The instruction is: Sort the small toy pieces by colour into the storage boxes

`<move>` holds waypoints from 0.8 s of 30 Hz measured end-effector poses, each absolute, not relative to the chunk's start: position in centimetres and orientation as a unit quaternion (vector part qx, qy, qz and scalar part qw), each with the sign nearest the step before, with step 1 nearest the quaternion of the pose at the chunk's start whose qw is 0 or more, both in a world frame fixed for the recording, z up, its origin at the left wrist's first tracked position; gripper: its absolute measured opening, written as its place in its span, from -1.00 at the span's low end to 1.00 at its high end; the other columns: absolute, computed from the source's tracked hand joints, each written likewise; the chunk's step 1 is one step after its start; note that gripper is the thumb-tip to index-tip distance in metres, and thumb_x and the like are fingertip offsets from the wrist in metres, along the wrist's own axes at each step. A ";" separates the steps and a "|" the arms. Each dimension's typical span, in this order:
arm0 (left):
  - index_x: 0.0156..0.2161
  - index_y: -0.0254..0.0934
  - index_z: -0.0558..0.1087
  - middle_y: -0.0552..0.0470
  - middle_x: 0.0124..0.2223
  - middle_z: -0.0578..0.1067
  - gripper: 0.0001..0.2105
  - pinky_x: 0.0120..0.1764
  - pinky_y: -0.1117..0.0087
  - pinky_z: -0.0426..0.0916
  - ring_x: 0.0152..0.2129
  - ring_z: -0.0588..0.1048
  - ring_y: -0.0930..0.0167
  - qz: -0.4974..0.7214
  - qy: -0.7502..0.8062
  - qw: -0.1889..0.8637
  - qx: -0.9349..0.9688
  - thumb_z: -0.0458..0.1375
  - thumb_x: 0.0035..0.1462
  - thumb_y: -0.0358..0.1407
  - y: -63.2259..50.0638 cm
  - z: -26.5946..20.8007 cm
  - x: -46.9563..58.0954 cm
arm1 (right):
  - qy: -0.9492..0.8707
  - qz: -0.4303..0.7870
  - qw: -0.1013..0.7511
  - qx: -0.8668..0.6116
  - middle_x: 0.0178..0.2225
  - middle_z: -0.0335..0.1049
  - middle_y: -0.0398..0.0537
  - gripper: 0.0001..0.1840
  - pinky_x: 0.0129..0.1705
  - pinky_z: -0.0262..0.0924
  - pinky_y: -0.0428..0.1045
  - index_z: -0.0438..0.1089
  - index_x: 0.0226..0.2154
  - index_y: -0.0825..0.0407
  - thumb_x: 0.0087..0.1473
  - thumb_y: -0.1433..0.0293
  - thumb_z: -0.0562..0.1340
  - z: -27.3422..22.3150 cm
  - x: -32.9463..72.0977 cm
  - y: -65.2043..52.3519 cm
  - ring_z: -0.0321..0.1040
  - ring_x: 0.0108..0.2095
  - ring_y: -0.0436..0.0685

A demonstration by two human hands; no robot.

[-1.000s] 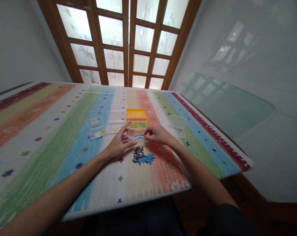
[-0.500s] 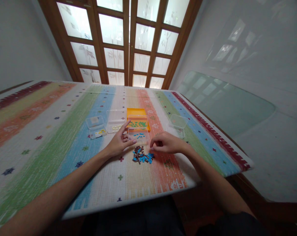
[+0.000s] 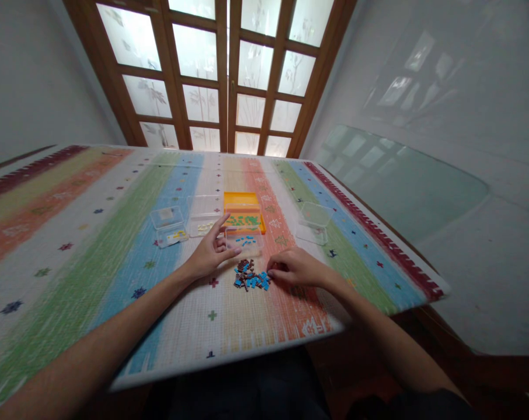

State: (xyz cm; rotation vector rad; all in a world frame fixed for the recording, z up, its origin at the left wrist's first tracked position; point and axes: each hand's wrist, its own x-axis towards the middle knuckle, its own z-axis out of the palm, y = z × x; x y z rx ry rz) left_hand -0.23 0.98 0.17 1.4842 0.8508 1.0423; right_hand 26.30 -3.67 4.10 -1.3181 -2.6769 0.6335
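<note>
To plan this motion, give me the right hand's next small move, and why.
Probably pinch one blue piece from the brown-and-blue pile: the right hand is at its edge, and the clear box just beyond holds blue pieces.

Brown and bright blue in the pile of pieces [image 3: 253, 276]. Blue on bits [image 3: 248, 241] in the clear box [image 3: 258, 233]; green on chips [image 3: 243, 220] in the yellow-orange case [image 3: 241, 199]. Striped green, blue, white, orange and maroon across the tablecloth [image 3: 185, 326], with small crosses and flowers.
</note>
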 end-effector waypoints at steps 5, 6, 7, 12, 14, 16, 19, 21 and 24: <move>0.42 -0.06 0.13 -0.21 0.17 0.40 -0.07 -0.19 0.22 0.51 -0.29 0.53 0.36 0.437 0.353 0.547 0.621 0.44 -0.03 -0.29 0.9 0.1 -0.2 | -0.875 0.200 0.056 -0.438 -0.37 0.59 -0.04 -0.80 -0.29 0.14 -0.08 0.60 -0.19 0.06 0.19 0.43 0.24 4.1 25.9 -3.8 0.41 -0.39 0.03; 0.42 -0.07 0.12 -0.20 0.14 0.42 -0.06 -0.19 0.22 0.51 -0.29 0.53 0.35 0.435 0.352 0.549 0.621 0.44 -0.03 -0.29 0.9 0.1 -0.2 | -0.875 0.199 0.055 -0.437 -0.37 0.59 -0.04 -0.80 -0.29 0.14 -0.08 0.60 -0.20 0.06 0.19 0.42 0.25 4.2 25.9 -3.8 0.41 -0.40 0.03; 0.43 -0.07 0.12 -0.19 0.11 0.44 -0.06 -0.20 0.23 0.50 -0.28 0.53 0.34 0.434 0.352 0.551 0.620 0.44 -0.02 -0.29 0.9 0.1 -0.2 | -0.876 0.200 0.052 -0.435 -0.38 0.59 -0.04 -0.81 -0.29 0.13 -0.08 0.60 -0.20 0.05 0.18 0.41 0.26 4.2 25.9 -3.8 0.41 -0.40 0.03; 0.43 -0.08 0.11 -0.18 0.08 0.45 -0.06 -0.19 0.22 0.51 -0.23 0.53 0.29 0.434 0.354 0.547 0.622 0.43 -0.02 -0.29 0.9 0.0 -0.1 | -0.872 0.223 0.048 -0.433 -0.35 0.59 -0.03 -0.81 -0.29 0.15 -0.07 0.59 -0.20 0.05 0.19 0.42 0.26 4.1 26.2 -3.5 0.42 -0.38 0.04; 0.43 -0.09 0.11 -0.17 0.07 0.46 -0.06 -0.19 0.22 0.51 -0.22 0.53 0.28 0.433 0.356 0.546 0.623 0.43 -0.02 -0.28 0.9 0.0 -0.2 | -0.870 0.225 0.060 -0.436 -0.35 0.59 -0.04 -0.80 -0.29 0.16 -0.08 0.59 -0.20 0.05 0.20 0.43 0.23 4.1 26.5 -3.3 0.43 -0.38 0.03; 0.43 -0.10 0.12 -0.16 0.04 0.47 -0.06 -0.20 0.24 0.51 -0.24 0.53 0.29 0.432 0.358 0.548 0.621 0.44 -0.03 -0.27 0.9 0.0 -0.2 | -0.867 0.220 0.068 -0.441 -0.37 0.58 -0.04 -0.79 -0.30 0.15 -0.09 0.58 -0.19 0.06 0.20 0.43 0.22 4.0 26.8 -3.2 0.42 -0.39 0.03; 0.43 -0.12 0.12 -0.15 0.03 0.47 -0.06 -0.22 0.25 0.50 -0.28 0.52 0.32 0.429 0.361 0.548 0.621 0.44 -0.03 -0.26 0.8 0.1 -0.2 | -0.864 0.216 0.075 -0.449 -0.38 0.58 -0.04 -0.77 -0.31 0.15 -0.09 0.58 -0.17 0.07 0.19 0.43 0.21 3.9 27.2 -3.0 0.42 -0.40 0.03; 0.43 -0.11 0.12 -0.15 0.04 0.47 -0.06 -0.22 0.24 0.49 -0.32 0.50 0.35 0.428 0.363 0.544 0.624 0.43 -0.02 -0.26 0.8 0.2 -0.2 | -0.862 0.220 0.073 -0.450 -0.39 0.57 -0.05 -0.78 -0.32 0.14 -0.09 0.58 -0.18 0.07 0.19 0.42 0.22 3.8 27.4 -3.0 0.41 -0.41 0.03; 0.42 -0.06 0.12 -0.16 0.11 0.44 -0.08 -0.21 0.23 0.49 -0.36 0.48 0.41 0.430 0.362 0.541 0.626 0.43 -0.01 -0.26 0.7 0.3 -0.1 | -0.861 0.233 0.065 -0.448 -0.39 0.57 -0.05 -0.79 -0.34 0.14 -0.09 0.58 -0.18 0.07 0.20 0.38 0.24 3.6 27.4 -3.1 0.41 -0.42 0.03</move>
